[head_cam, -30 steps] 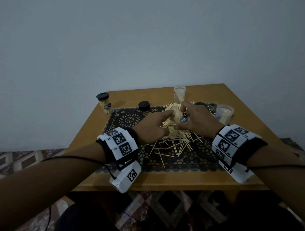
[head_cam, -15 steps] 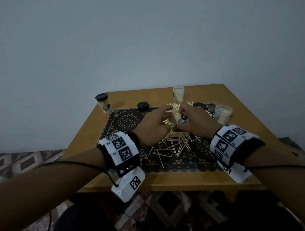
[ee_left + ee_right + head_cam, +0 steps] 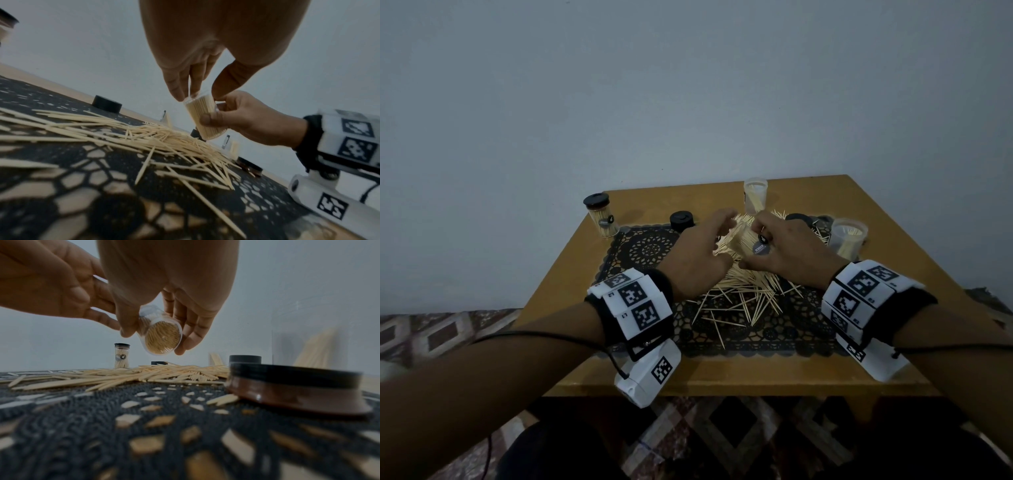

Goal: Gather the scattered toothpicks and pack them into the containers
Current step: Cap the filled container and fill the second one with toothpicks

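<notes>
The right hand (image 3: 787, 253) wraps round a full clear jar (image 3: 204, 117) over the pile of toothpicks (image 3: 743, 294) at 12 o'clock on the mat (image 3: 650, 251); the left hand (image 3: 697, 260) pinches its rim; light, smooth, slippery; hold its sides.

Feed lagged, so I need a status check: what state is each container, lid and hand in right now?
Held container: tilted, packed full, lidless.
Right hand: grips its body.
Left hand: fingertips pinch its rim.
Far-left container: upright, capped, filled.
Back container: upright, open, partly filled.
Right container: upright, open, partly filled.
Loose lid: off, on the table.
Toothpick pile: scattered on the mat.
</notes>
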